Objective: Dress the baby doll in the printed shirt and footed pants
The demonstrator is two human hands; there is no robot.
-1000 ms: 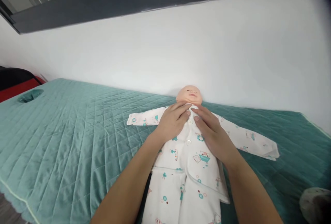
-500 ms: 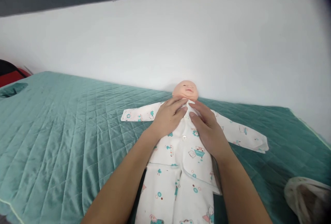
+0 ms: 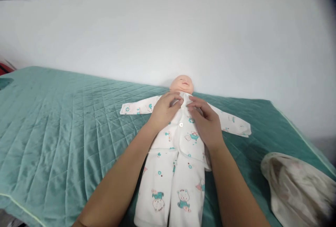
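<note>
A baby doll (image 3: pixel 182 83) lies on its back on a teal quilted bed (image 3: pixel 65 115), head toward the white wall. It wears a white printed shirt (image 3: pixel 181 134) and matching trousers (image 3: pixel 170 188). Both sleeves are spread flat to the sides. My left hand (image 3: pixel 165 110) and my right hand (image 3: pixel 203 120) rest on the doll's chest just below the chin. The fingertips of both hands pinch the shirt's front edges at the collar. A white button (image 3: pixel 181 125) shows between the hands.
A crumpled pale cloth (image 3: pixel 294 185) lies on the bed at the lower right. The white wall runs right behind the doll's head. A face hole (image 3: pixel 4 83) in the bed cover shows at the far left edge.
The view has tilted down and shifted right, so more of the trousers and the crumpled cloth show. My fingers have curled from lying flat into a pinch at the collar.
</note>
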